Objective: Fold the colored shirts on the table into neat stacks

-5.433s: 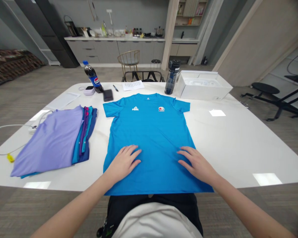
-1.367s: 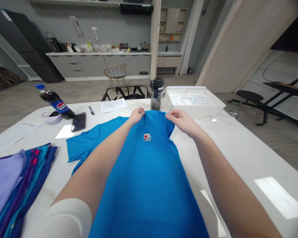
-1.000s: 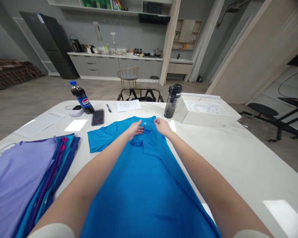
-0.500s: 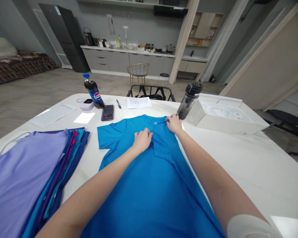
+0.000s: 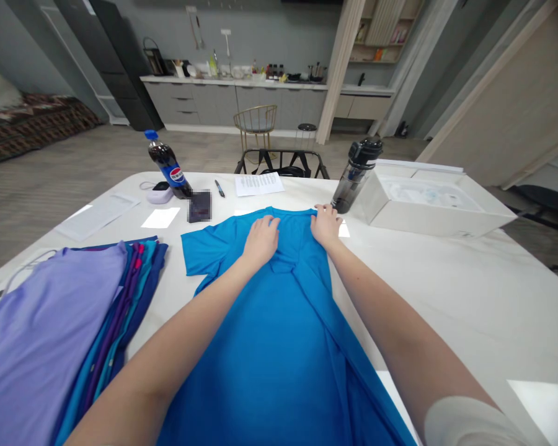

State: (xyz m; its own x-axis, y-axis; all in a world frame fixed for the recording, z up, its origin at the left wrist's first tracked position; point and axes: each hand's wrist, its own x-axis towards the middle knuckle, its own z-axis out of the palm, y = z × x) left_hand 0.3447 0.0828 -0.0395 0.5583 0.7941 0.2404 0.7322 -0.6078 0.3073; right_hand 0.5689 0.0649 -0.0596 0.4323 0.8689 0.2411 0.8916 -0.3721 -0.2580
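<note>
A blue short-sleeved T-shirt (image 5: pixel 260 334) lies spread on the white table in front of me, its collar pointing away. Its left sleeve is stretched out, while the right side is folded inward over the chest. My left hand (image 5: pixel 261 241) rests on the cloth just below the collar, fingers extended and lying on the fabric. At the folded right shoulder, my right hand (image 5: pixel 326 225) has its fingers bent over the shirt's top edge, with the thumb against the cloth. Some fabric under both hands is hidden.
Left of the shirt lies a stack of folded clothes (image 5: pixel 51 310), lavender on top. Behind it stand a cola bottle (image 5: pixel 168 166), a lilac case (image 5: pixel 160 193) and a pen (image 5: pixel 219 188). A dark tumbler (image 5: pixel 353 179) and an open white box (image 5: pixel 437 210) are at the back right.
My left hand has let go of the gathered cloth and moved up towards the collar. The shirt's right side now lies folded flatter across the chest. The view has shifted slightly.
</note>
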